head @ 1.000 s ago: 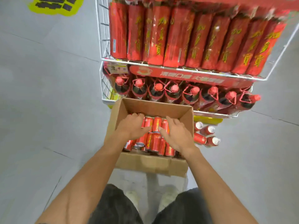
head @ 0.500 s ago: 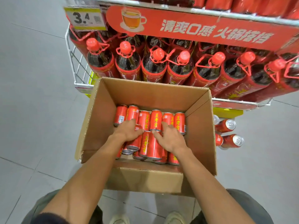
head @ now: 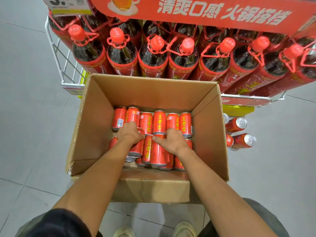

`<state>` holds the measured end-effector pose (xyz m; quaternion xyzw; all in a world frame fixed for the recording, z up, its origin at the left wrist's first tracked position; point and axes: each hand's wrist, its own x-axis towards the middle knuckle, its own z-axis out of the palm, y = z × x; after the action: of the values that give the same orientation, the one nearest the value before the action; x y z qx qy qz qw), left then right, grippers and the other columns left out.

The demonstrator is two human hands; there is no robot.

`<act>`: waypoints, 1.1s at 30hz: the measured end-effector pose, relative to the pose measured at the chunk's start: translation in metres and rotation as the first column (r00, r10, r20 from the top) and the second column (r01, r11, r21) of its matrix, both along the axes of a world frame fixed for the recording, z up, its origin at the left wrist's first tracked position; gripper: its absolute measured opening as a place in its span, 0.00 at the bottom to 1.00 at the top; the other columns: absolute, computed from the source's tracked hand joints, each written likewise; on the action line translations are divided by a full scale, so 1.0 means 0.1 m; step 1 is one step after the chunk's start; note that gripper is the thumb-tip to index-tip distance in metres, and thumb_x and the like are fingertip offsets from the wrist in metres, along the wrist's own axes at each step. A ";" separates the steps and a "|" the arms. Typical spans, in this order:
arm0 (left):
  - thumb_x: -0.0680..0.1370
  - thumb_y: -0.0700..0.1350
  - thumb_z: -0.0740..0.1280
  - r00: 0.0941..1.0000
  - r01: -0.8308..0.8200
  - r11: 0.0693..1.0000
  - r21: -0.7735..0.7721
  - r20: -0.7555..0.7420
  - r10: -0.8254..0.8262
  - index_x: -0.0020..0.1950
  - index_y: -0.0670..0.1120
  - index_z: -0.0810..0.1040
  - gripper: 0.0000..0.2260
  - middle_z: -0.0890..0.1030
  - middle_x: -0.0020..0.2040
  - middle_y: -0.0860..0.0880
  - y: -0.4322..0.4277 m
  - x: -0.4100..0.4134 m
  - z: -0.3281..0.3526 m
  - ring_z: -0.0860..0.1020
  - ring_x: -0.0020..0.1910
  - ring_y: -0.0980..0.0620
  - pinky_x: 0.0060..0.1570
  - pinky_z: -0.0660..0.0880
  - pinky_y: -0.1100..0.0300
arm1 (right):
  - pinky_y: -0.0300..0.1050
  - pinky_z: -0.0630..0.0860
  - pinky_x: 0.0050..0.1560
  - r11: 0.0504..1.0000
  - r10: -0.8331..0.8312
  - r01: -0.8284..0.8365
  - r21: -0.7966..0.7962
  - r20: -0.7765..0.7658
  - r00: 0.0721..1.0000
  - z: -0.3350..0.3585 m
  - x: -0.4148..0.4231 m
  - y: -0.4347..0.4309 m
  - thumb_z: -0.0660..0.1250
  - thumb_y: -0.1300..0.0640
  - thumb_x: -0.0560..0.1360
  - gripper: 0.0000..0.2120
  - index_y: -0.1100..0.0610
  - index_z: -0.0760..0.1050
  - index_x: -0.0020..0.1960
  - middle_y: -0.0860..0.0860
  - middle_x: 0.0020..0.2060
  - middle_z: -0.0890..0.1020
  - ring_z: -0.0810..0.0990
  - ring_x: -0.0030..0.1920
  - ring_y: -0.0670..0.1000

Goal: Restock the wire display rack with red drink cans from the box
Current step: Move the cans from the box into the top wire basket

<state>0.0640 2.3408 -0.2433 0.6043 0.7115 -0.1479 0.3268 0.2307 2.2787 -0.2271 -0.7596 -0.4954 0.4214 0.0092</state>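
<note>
An open cardboard box (head: 95, 124) stands on the floor in front of me, holding several red drink cans (head: 159, 122) lying on their sides in two rows. My left hand (head: 130, 133) is curled around a can in the near row on the left. My right hand (head: 172, 141) rests with fingers curled over cans in the near row on the right. The white wire display rack (head: 68, 72) rises just behind the box.
The rack's shelf holds several dark bottles with red caps (head: 119, 53) under a red banner (head: 205, 12). Several loose red cans (head: 239, 134) lie under the rack, right of the box. Grey tiled floor (head: 29, 117) surrounds the box. My shoes (head: 183, 228) are at the bottom.
The view has dropped and closed in on the box. Both hands have stayed on the near row of cans, their fingers curling tighter around them.
</note>
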 end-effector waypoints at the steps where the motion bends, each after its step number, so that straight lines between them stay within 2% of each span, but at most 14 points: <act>1: 0.73 0.56 0.76 1.000 -0.011 1.000 -0.003 -0.002 0.011 0.65 0.44 0.76 0.26 0.80 0.63 0.42 0.00 0.00 -0.01 0.79 0.62 0.40 0.59 0.77 0.49 | 0.44 0.71 0.33 1.000 -0.011 0.011 -0.004 -0.019 1.000 -0.01 0.00 0.00 0.72 0.38 0.75 0.21 0.55 0.74 0.41 0.51 0.37 0.79 0.78 0.37 0.50; 4: 0.74 0.56 0.75 0.999 -0.046 0.998 -0.035 0.014 0.046 0.67 0.44 0.74 0.27 0.79 0.64 0.42 -0.03 -0.02 -0.01 0.78 0.63 0.40 0.60 0.75 0.50 | 0.45 0.78 0.45 0.999 -0.051 0.050 -0.015 -0.084 0.995 -0.02 0.02 -0.01 0.74 0.39 0.74 0.21 0.56 0.79 0.52 0.52 0.47 0.84 0.83 0.47 0.53; 7: 0.71 0.58 0.76 0.992 -0.079 0.994 -0.071 0.088 0.086 0.64 0.45 0.73 0.28 0.79 0.61 0.43 -0.05 -0.11 -0.01 0.79 0.60 0.40 0.60 0.76 0.50 | 0.44 0.77 0.44 0.995 -0.096 0.095 -0.013 -0.128 0.987 -0.01 0.03 -0.03 0.76 0.40 0.73 0.20 0.56 0.81 0.52 0.52 0.48 0.85 0.84 0.48 0.53; 9: 0.67 0.59 0.78 0.981 -0.094 0.991 -0.091 0.163 0.108 0.61 0.46 0.74 0.29 0.81 0.56 0.45 -0.03 -0.19 -0.06 0.80 0.55 0.43 0.58 0.78 0.49 | 0.44 0.78 0.45 0.989 -0.148 0.149 -0.011 -0.162 0.976 0.02 0.05 -0.03 0.77 0.40 0.72 0.20 0.56 0.82 0.51 0.51 0.47 0.85 0.84 0.48 0.52; 11: 0.64 0.58 0.79 0.963 -0.087 0.991 -0.102 0.246 0.110 0.53 0.46 0.78 0.25 0.83 0.49 0.47 -0.02 -0.24 -0.05 0.82 0.47 0.48 0.53 0.80 0.51 | 0.43 0.77 0.41 0.980 -0.193 0.198 0.007 -0.186 0.963 0.07 0.06 -0.02 0.78 0.40 0.71 0.20 0.57 0.83 0.48 0.50 0.43 0.85 0.84 0.44 0.50; 13: 0.68 0.47 0.81 0.907 -0.105 0.989 -0.103 0.398 0.138 0.45 0.46 0.78 0.14 0.82 0.38 0.51 -0.05 -0.24 0.09 0.81 0.37 0.57 0.45 0.78 0.59 | 0.47 0.74 0.37 0.969 -0.222 0.236 0.065 -0.178 0.959 0.13 0.06 -0.02 0.77 0.36 0.67 0.26 0.61 0.83 0.42 0.49 0.34 0.83 0.81 0.37 0.50; 15: 0.72 0.34 0.78 0.839 -0.119 0.984 -0.134 0.517 0.172 0.45 0.43 0.77 0.11 0.80 0.33 0.54 -0.05 -0.23 0.17 0.78 0.32 0.61 0.36 0.75 0.66 | 0.53 0.78 0.40 0.953 -0.253 0.279 0.119 -0.195 0.947 0.15 0.09 -0.02 0.74 0.29 0.61 0.34 0.62 0.83 0.42 0.51 0.33 0.82 0.81 0.38 0.52; 17: 0.71 0.32 0.78 0.774 -0.137 0.981 -0.134 0.603 0.190 0.53 0.38 0.78 0.14 0.82 0.39 0.48 -0.04 -0.27 0.26 0.80 0.39 0.55 0.39 0.77 0.67 | 0.55 0.82 0.49 0.943 -0.264 0.302 0.142 -0.239 0.935 0.23 0.11 0.00 0.75 0.28 0.62 0.34 0.59 0.84 0.47 0.53 0.41 0.86 0.85 0.45 0.53; 20: 0.64 0.42 0.83 0.687 -0.163 0.977 -0.140 0.694 0.214 0.58 0.40 0.80 0.25 0.84 0.50 0.43 -0.03 -0.35 0.59 0.81 0.51 0.49 0.55 0.79 0.56 | 0.48 0.81 0.56 0.928 -0.254 0.323 0.186 -0.319 0.913 0.56 0.16 0.01 0.79 0.42 0.71 0.24 0.61 0.84 0.54 0.50 0.46 0.85 0.84 0.51 0.50; 21: 0.62 0.45 0.83 0.656 -0.178 0.973 -0.147 0.720 0.229 0.59 0.41 0.81 0.27 0.84 0.51 0.43 -0.03 -0.38 0.69 0.81 0.53 0.49 0.57 0.79 0.54 | 0.45 0.79 0.56 0.925 -0.246 0.328 0.194 -0.351 0.903 0.70 0.18 0.00 0.79 0.44 0.72 0.23 0.62 0.84 0.57 0.48 0.47 0.84 0.82 0.52 0.48; 24: 0.60 0.47 0.83 0.571 -0.213 0.964 -0.162 0.780 0.257 0.58 0.44 0.82 0.28 0.85 0.50 0.44 -0.06 -0.41 1.25 0.82 0.50 0.52 0.53 0.80 0.55 | 0.42 0.77 0.61 0.909 -0.228 0.346 0.232 -0.419 0.879 1.23 0.27 -0.01 0.79 0.46 0.72 0.24 0.60 0.83 0.61 0.47 0.53 0.84 0.81 0.55 0.45; 28: 0.60 0.49 0.83 0.500 -0.233 0.964 -0.127 0.835 0.231 0.60 0.46 0.83 0.30 0.85 0.57 0.40 -0.10 -0.40 2.37 0.83 0.56 0.48 0.61 0.80 0.49 | 0.35 0.77 0.60 0.868 -0.230 0.415 0.272 -0.521 0.822 2.22 0.39 -0.05 0.80 0.48 0.71 0.22 0.56 0.83 0.61 0.48 0.56 0.85 0.82 0.58 0.47; 31: 0.60 0.51 0.83 0.426 -0.248 0.960 -0.132 0.875 0.230 0.61 0.47 0.83 0.31 0.85 0.58 0.40 -0.13 -0.37 3.39 0.82 0.59 0.43 0.63 0.78 0.46 | 0.46 0.78 0.64 0.820 -0.240 0.490 0.296 -0.600 0.763 3.29 0.42 -0.10 0.80 0.52 0.72 0.18 0.56 0.84 0.60 0.50 0.55 0.87 0.84 0.59 0.50; 33: 0.61 0.51 0.83 0.383 -0.252 0.959 -0.129 0.897 0.222 0.60 0.49 0.84 0.28 0.85 0.58 0.40 -0.17 -0.34 4.16 0.82 0.59 0.42 0.59 0.80 0.46 | 0.43 0.80 0.60 0.793 -0.246 0.539 0.283 -0.661 0.709 4.12 0.41 -0.14 0.77 0.59 0.75 0.10 0.55 0.85 0.56 0.51 0.53 0.87 0.84 0.55 0.47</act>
<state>0.0304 2.3238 0.1728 0.4851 0.5044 0.2583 0.6660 0.2720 2.2650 0.1850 -0.6542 -0.3723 0.4953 0.4337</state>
